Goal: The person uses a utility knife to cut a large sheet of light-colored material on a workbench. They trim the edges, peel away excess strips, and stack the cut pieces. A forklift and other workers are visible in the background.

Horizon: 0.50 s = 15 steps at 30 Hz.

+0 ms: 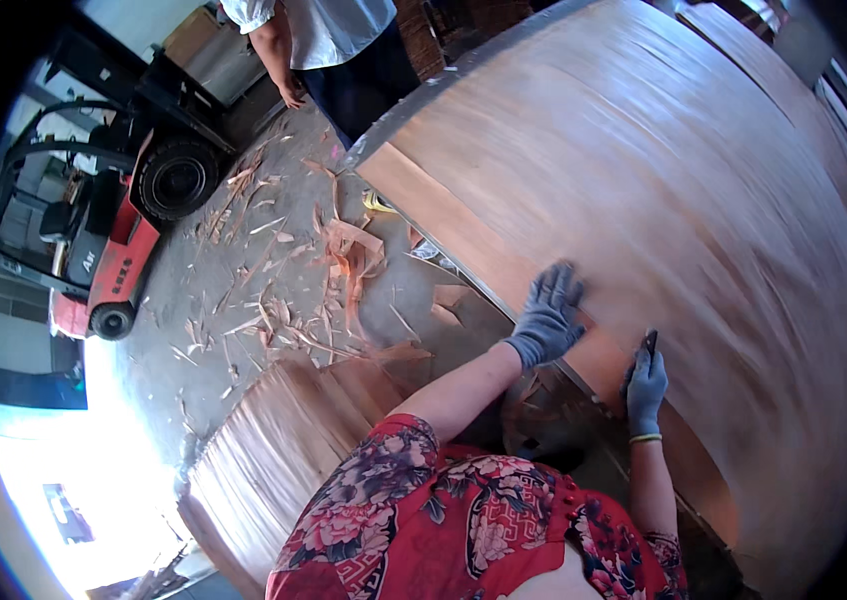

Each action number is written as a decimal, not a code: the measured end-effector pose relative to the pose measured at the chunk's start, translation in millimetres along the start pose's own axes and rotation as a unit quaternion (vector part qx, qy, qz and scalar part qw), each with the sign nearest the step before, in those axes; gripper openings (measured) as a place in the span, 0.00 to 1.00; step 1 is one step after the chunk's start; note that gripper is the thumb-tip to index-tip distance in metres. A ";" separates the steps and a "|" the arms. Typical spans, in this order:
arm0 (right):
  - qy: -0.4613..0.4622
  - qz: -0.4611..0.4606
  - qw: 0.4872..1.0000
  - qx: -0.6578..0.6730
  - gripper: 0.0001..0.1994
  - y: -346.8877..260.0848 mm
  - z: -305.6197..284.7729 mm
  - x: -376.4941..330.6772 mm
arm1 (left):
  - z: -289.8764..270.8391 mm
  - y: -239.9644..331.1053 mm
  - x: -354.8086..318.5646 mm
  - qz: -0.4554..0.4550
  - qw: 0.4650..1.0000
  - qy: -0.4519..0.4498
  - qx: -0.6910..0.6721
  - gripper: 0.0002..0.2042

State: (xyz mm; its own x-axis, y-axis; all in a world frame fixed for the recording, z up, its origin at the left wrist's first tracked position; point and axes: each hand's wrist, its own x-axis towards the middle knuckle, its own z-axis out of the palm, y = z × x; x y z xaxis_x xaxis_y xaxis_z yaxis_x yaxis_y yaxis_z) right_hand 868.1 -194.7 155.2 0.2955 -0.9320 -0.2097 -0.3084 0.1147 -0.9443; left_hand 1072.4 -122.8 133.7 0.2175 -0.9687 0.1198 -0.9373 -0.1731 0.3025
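A wide stack of thin wood veneer sheets (583,150) lies in front of me, with a wavy, shiny top sheet. Along its near edge runs a smoother orange-brown strip (453,220). My left hand (548,318), in a grey work glove, rests on this strip with fingers spread, pressing nothing but the sheet. To its right, my gloved right hand (645,395) is closed around a small dark tool (651,342) whose end sticks up past the fingers. Its working end is hidden, so I cannot tell its exact kind.
Veneer scraps (351,250) litter the concrete floor (293,180) at left. Another veneer stack (278,440) stands beside me at lower left. A red forklift (123,240) is parked at far left. Another person (343,50) stands by the far left corner of the big stack.
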 end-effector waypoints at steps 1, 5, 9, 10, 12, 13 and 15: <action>0.017 -0.013 0.999 -0.042 0.11 3.2 -1.8 0.9 | -0.4 1.6 -0.2 0.007 1.000 0.000 -0.014 0.39; 0.046 -0.073 0.992 -0.089 0.12 4.7 2.5 -0.7 | 1.0 -6.0 -2.0 0.012 0.998 0.010 -0.066 0.39; 0.079 -0.117 0.974 -0.178 0.13 8.6 4.1 1.3 | -12.5 -26.5 -4.1 0.029 0.980 -0.012 -0.195 0.39; 0.073 -0.112 0.976 -0.174 0.12 7.8 5.3 1.0 | -24.3 -34.7 -5.8 0.035 0.983 0.007 -0.180 0.39; 0.067 -0.098 0.979 -0.165 0.12 4.2 4.2 1.7 | -45.3 -53.8 -1.0 0.054 0.986 0.041 -0.153 0.39; 0.053 -0.064 0.991 -0.109 0.11 3.0 5.1 4.0 | -61.9 -64.9 -4.0 0.040 0.981 0.087 -0.170 0.38; 0.027 0.013 1.000 0.005 0.10 1.9 8.9 2.0 | -84.7 -103.6 -10.7 0.030 0.988 0.121 -0.091 0.37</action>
State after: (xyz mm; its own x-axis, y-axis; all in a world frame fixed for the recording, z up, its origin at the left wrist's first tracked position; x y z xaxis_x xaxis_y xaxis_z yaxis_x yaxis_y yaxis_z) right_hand 876.2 -193.3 150.7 0.2377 -0.9461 -0.2200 -0.3053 0.1422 -0.9416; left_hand 1190.2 -79.5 181.2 0.2427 -0.9016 0.3581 -0.8906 -0.0607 0.4508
